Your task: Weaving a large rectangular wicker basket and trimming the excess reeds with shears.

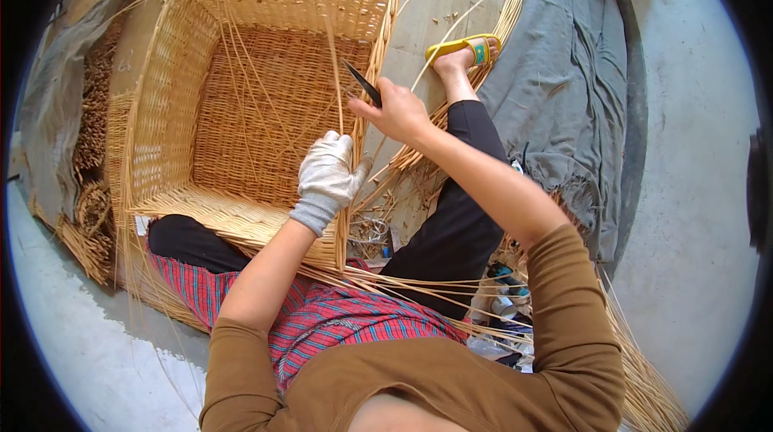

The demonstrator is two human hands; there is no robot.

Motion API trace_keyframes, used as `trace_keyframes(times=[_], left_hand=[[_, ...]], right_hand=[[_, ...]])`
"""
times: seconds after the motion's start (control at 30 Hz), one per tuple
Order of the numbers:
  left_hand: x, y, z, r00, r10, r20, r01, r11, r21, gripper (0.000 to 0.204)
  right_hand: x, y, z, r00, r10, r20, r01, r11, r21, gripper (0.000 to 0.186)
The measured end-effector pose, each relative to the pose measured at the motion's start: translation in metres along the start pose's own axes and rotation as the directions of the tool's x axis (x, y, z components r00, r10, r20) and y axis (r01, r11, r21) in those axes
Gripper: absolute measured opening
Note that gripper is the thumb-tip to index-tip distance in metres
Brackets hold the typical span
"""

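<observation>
A large rectangular wicker basket rests against my lap, its opening facing me and its darker woven base showing inside. My left hand, in a whitish knit glove, is closed around the basket's right rim. From beside its fingers a pale wicker rod rises across the basket's opening. Just beyond it, my bare right hand is closed on a knife with a dark pointed blade. The blade points up and left over the right rim, close to the rod but seemingly apart from it. My palm hides the knife's handle.
Bundles of wicker rods lie at the left under grey cloth. Long loose rods stretch along the right beside a grey fabric sheet. More rods cross my lap. My foot in a yellow sandal is beyond the basket's right side.
</observation>
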State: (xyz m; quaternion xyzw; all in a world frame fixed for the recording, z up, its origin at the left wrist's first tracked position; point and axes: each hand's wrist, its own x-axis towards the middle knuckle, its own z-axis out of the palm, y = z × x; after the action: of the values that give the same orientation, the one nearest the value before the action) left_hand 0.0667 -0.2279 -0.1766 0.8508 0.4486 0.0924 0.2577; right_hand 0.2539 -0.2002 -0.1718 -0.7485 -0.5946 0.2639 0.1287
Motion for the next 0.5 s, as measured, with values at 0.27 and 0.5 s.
trace_keyframes(times=[0.27, 0.5], left_hand=[[0.032, -0.033, -0.016, 0.959, 0.079, 0.273, 0.044, 0.908, -0.417, 0.059], [0.04, -0.047, 0.0, 0.856, 0.007, 0.517, 0.354, 0.721, -0.596, 0.058]], right_hand=[[-0.129, -0.01, 0.043, 0.998, -0.008, -0.062, 0.031, 0.929, 0.37, 0.014], [-0.141, -0.036, 0.063, 0.995, 0.095, 0.014, -0.096, 0.976, 0.197, 0.019]])
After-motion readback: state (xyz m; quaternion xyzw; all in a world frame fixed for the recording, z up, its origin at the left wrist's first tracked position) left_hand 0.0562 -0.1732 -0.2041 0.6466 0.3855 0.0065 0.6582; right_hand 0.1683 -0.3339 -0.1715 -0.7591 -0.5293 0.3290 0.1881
